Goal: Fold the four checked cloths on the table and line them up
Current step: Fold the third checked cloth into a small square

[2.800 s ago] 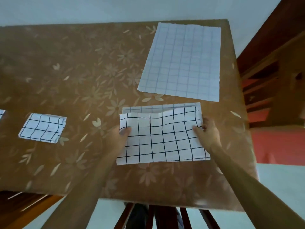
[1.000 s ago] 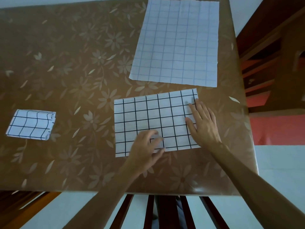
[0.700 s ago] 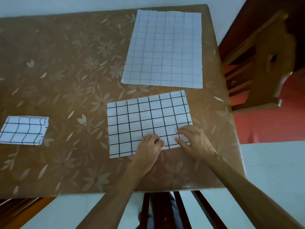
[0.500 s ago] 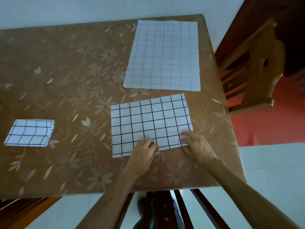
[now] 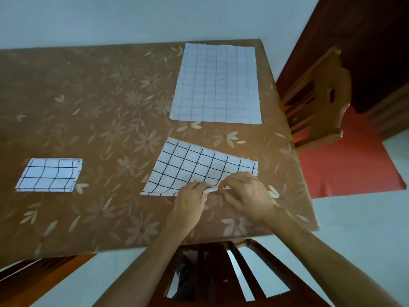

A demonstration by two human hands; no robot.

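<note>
The near edge of the half-folded cloth (image 5: 199,167) is pinched between the curled fingers of the left hand (image 5: 190,202) and the right hand (image 5: 247,196), held close together. The cloth lies near the front of the brown flowered surface (image 5: 88,120). Beyond it an unfolded cloth (image 5: 217,85) is spread flat; a folded cloth (image 5: 49,175) lies well to the left. No writing is seen.
</note>
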